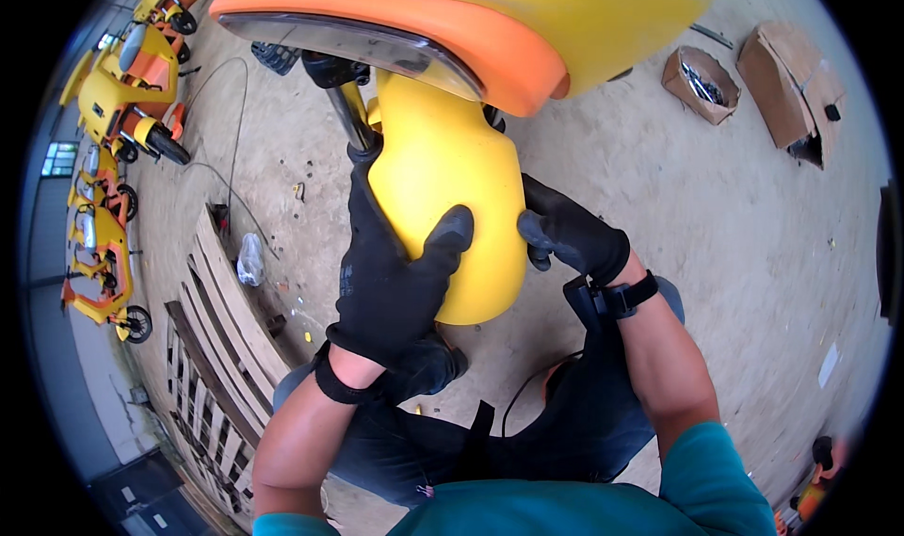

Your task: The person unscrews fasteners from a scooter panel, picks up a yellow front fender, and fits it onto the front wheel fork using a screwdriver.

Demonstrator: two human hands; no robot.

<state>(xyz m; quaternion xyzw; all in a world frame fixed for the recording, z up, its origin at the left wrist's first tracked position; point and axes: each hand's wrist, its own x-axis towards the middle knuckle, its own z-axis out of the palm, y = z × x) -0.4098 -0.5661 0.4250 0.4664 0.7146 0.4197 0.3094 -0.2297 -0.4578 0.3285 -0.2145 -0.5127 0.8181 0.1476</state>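
One yellow fender (pixel 452 159) runs lengthwise away, left hand (pixel 388 286) gripping its left edge, can't tell if right hand (pixel 576 235) pinches opposite tbh.

Around me spreads a dusty, greyish-brown floor (pixel 650 216); a grey wall (pixel 49 220) edges one side, its small paned window (pixel 59 159) glowing bright.

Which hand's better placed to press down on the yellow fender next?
Left, probably: the left hand has its thumb on top of the yellow fender, while the right hand sits at its right edge.
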